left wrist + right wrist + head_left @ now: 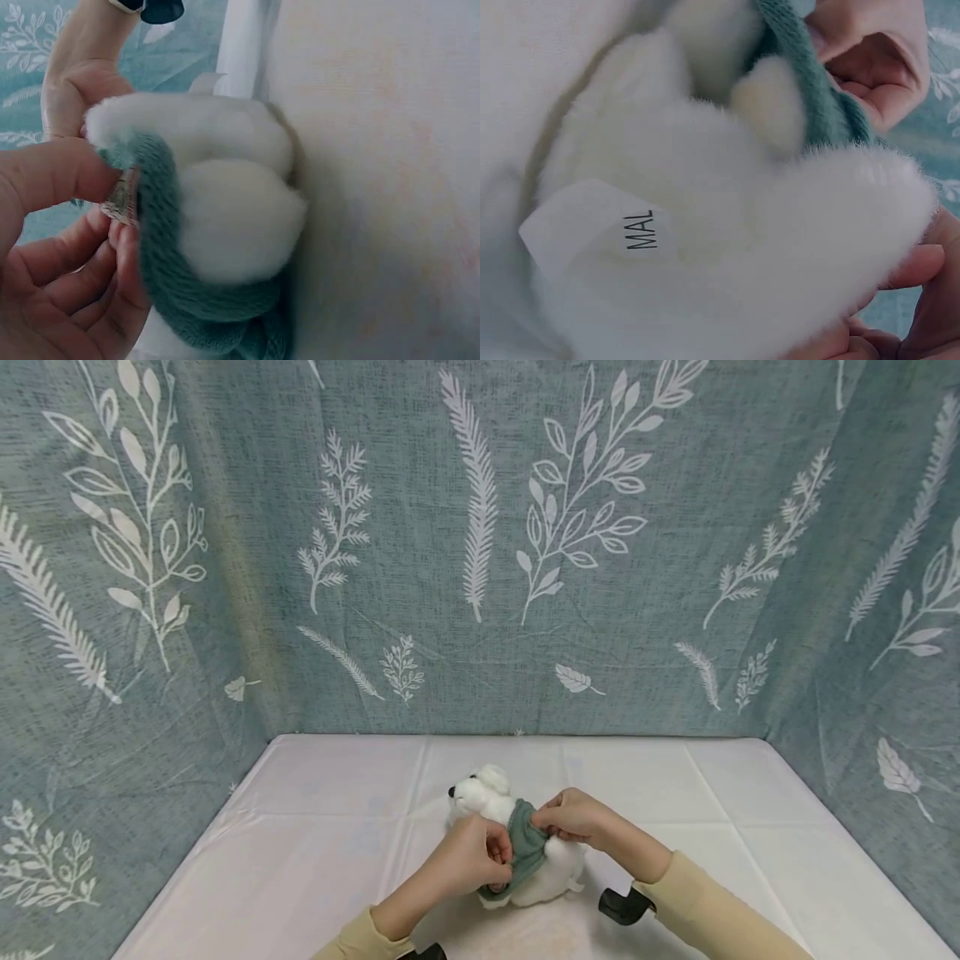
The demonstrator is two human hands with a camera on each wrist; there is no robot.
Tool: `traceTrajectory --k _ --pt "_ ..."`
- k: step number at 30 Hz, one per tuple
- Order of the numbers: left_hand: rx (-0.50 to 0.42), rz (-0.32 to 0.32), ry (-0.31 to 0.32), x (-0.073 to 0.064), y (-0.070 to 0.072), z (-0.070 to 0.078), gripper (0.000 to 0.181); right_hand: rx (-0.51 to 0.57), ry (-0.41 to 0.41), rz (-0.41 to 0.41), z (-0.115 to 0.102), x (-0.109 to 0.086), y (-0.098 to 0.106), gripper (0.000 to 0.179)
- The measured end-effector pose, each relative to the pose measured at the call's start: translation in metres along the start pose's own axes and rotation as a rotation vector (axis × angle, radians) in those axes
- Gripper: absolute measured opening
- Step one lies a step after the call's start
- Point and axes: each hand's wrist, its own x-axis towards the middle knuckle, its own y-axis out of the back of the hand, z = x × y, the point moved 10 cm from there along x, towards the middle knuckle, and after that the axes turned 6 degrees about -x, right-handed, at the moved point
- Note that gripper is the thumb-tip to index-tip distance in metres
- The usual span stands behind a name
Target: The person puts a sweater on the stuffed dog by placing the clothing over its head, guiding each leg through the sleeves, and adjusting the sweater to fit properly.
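A white plush animal point(480, 795) with a dark nose lies on the table, its head toward the far left. Round its body is a green knitted garment point(528, 843). My left hand point(467, 858) pinches the garment's near edge between thumb and fingers, where the left wrist view shows a small printed label point(123, 198) at the fingertips. On the far side, my right hand point(576, 817) pinches the garment's edge by the plush's rounded limb. In the right wrist view that limb partly hides the right fingers point(919, 266). A white fabric tag point(592, 225) lettered "MAL" hangs from the plush.
A white cloth with fold creases covers the table point(322, 827). Blue-green curtains point(420, 552) with white leaf prints stand behind it and at both sides. A black wrist device point(626, 906) sits below the right sleeve.
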Motion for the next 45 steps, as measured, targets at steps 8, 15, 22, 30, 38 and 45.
traceTrajectory --k 8,15,22,30,38,45 --pt "0.046 -0.013 0.021 -0.002 0.005 -0.005 0.017 0.093 -0.050 -0.031 0.008 0.001 0.000 0.012" --pt "0.079 0.053 0.031 -0.004 0.018 -0.018 0.016 0.109 -0.072 -0.074 0.010 0.001 -0.002 0.020" --pt "0.073 0.135 0.058 -0.003 0.033 -0.026 0.013 0.154 -0.081 -0.137 0.011 0.002 -0.005 0.024" --pt "0.064 0.250 0.094 -0.001 0.049 -0.030 0.010 0.190 -0.091 -0.172 0.011 0.001 -0.005 0.020" --pt "0.021 0.278 0.117 0.005 0.054 -0.038 0.010 0.202 -0.126 -0.180 0.015 0.005 -0.003 0.014" --pt "0.042 0.301 0.070 0.007 0.057 -0.035 0.009 0.237 -0.129 -0.150 0.017 0.009 -0.001 0.015"
